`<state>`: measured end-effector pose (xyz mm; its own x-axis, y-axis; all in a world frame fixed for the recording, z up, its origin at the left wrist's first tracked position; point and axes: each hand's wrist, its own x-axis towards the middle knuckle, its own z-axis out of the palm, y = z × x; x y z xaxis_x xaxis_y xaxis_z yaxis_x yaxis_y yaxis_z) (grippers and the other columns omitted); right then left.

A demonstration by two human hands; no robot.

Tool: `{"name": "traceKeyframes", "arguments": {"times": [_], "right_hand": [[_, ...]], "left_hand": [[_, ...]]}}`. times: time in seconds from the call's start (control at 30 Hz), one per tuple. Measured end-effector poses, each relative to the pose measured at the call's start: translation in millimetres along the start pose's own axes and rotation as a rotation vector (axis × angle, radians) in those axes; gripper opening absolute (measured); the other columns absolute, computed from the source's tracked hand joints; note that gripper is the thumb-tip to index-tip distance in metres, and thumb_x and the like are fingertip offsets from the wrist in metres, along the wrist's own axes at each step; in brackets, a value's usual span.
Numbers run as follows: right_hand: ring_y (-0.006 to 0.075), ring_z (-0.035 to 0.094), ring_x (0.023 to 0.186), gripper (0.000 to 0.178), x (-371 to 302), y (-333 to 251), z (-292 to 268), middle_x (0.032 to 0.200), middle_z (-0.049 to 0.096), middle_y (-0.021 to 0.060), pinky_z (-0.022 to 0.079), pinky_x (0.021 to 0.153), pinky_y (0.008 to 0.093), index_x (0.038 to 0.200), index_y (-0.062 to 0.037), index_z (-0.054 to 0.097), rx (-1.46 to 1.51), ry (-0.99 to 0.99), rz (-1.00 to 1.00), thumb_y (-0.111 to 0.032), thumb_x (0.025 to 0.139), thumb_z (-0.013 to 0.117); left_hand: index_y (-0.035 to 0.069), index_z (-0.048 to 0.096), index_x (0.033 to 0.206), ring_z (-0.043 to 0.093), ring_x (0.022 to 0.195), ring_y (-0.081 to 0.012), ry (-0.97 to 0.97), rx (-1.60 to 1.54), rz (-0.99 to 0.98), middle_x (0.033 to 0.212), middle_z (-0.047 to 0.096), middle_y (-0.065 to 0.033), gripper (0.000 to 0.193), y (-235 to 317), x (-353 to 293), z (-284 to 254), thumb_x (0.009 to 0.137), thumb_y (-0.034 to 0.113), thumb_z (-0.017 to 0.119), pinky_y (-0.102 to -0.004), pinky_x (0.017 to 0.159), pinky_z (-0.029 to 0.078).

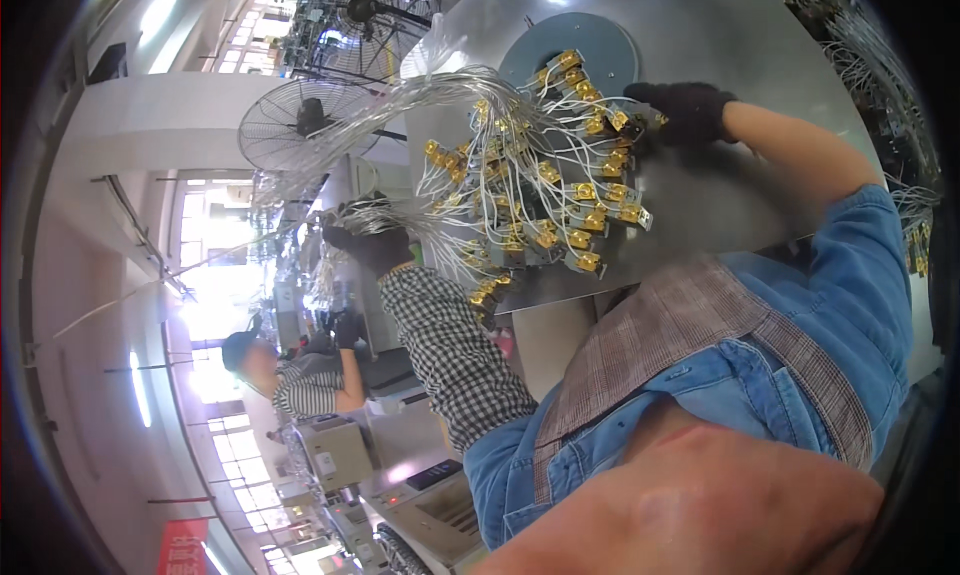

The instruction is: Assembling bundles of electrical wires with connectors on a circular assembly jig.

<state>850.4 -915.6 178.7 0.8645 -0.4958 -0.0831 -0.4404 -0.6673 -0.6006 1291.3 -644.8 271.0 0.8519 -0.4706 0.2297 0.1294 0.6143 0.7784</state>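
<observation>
My left hand (372, 243), in a dark glove, is closed around a thick bundle of white wires (385, 213) at the left edge of the metal table. Many small yellow-and-silver electrical parts (548, 173) hang on the wire ends and lie heaped on the tabletop. Another bunch of wires (440, 87) arches over the heap, with loose ends trailing left. At the heap's right side, my right hand (690, 110), also dark-gloved, has its fingers bent around one small yellow part (660, 121). The glove partly hides that part.
A round grey disc (575, 45) lies on the metal table (740, 35) behind the heap. Standing fans (305, 125) are beyond the left edge. A co-worker (300, 380) in a striped shirt works further left. More wire bundles (880, 75) hang at the far right.
</observation>
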Motion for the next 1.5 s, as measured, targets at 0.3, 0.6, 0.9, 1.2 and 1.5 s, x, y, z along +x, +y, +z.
{"name": "traceKeyframes", "arguments": {"times": [0.3, 0.6, 0.9, 1.2, 1.5], "right_hand": [[0.0343, 0.057, 0.124, 0.090, 1, -20, -52, 0.138, 0.057, 0.0173, 0.047, 0.102, 0.0427, 0.151, -0.0178, 0.036, -0.056, -0.282, -0.026, -0.046, 0.076, 0.077], [0.0303, 0.059, 0.122, 0.083, 98, -129, -40, 0.135, 0.057, 0.0192, 0.047, 0.103, 0.0397, 0.146, -0.0098, 0.041, 0.352, 0.323, -0.448, -0.037, 0.078, 0.080], [0.0247, 0.068, 0.092, 0.042, 113, -113, -54, 0.107, 0.070, 0.0131, 0.055, 0.082, 0.0368, 0.126, -0.0027, 0.061, 0.792, 0.679, -0.387, -0.014, 0.086, 0.067], [0.0248, 0.065, 0.082, 0.026, 80, -77, -106, 0.092, 0.066, 0.0119, 0.057, 0.078, 0.0425, 0.102, 0.0035, 0.064, 1.597, 0.542, -0.656, -0.004, 0.078, 0.063], [0.0196, 0.061, 0.060, 0.027, 98, -57, -88, 0.077, 0.063, 0.0102, 0.054, 0.053, 0.0340, 0.099, 0.0037, 0.063, 1.495, 0.450, -0.548, -0.008, 0.075, 0.066]], "left_hand": [[0.012, 0.058, 0.122, 0.061, 0.103, -0.0258, 0.051, -0.009, 0.050, 0.113, 0.063, -0.0065, 0.067, -1, -15, 17, 0.088, 0.070, 0.054, -0.0466, 0.096, 0.051], [0.010, 0.055, 0.126, 0.060, 0.103, -0.0282, 0.033, 0.020, 0.041, 0.115, 0.061, -0.0086, 0.064, -8, -15, 15, 0.092, 0.064, 0.054, -0.0458, 0.093, 0.050], [0.010, 0.053, 0.123, 0.061, 0.097, -0.0278, 0.136, 0.099, 0.072, 0.111, 0.061, -0.0107, 0.053, -5, -21, 20, 0.098, 0.056, 0.049, -0.0436, 0.087, 0.054], [0.011, 0.045, 0.132, 0.061, 0.102, -0.0255, 0.011, 0.573, 0.198, 0.115, 0.061, -0.0113, 0.044, -4, -11, -9, 0.106, 0.045, 0.038, -0.0402, 0.089, 0.056], [0.013, 0.048, 0.137, 0.061, 0.110, -0.0227, -0.030, 0.671, -0.023, 0.123, 0.062, -0.0086, 0.055, 4, -27, -7, 0.103, 0.055, 0.037, -0.0423, 0.091, 0.054]]}}
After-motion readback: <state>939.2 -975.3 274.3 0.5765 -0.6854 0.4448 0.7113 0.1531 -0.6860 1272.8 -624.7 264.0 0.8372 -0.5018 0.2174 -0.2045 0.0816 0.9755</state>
